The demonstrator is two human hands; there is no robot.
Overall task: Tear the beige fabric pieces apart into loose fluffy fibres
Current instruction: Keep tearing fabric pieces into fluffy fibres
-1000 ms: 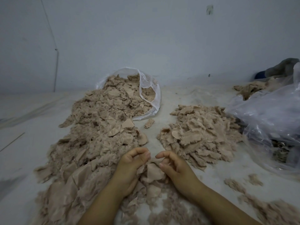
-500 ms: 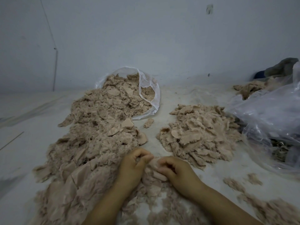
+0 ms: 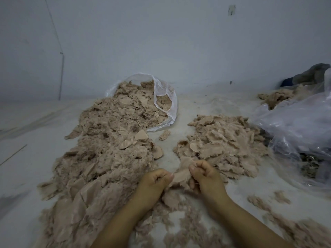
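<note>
You have one beige fabric piece [image 3: 180, 176] stretched between your hands, low in the middle of the view. Your left hand [image 3: 155, 183] has its grip clamped on the piece's left edge, fingers curled into a fist with the thumb pressing on top; your right hand [image 3: 204, 173] pinches the right edge, fingers curled round it. The piece looks whole yet fuzzy at the margins, so I judge this tear as only just starting.

As for the whole job, you are somewhere in the middle, with plenty left. The long heap on the left [image 3: 107, 149] spills out of a clear plastic bag [image 3: 166, 97] and runs down toward you; it still holds many flat, smooth pieces mixed with fluffier stuff, so most of it looks unworked. The smaller pile on the right [image 3: 223, 145], just beyond your right hand, looks raggier, though flat flakes show in it too; I cannot tell for certain whether it is finished. Loose fibre tufts [image 3: 197, 228] lie on the pale floor [image 3: 26, 140] between your forearms, and more lies at lower right. A second crumpled plastic bag [image 3: 300, 126] sits far right.
</note>
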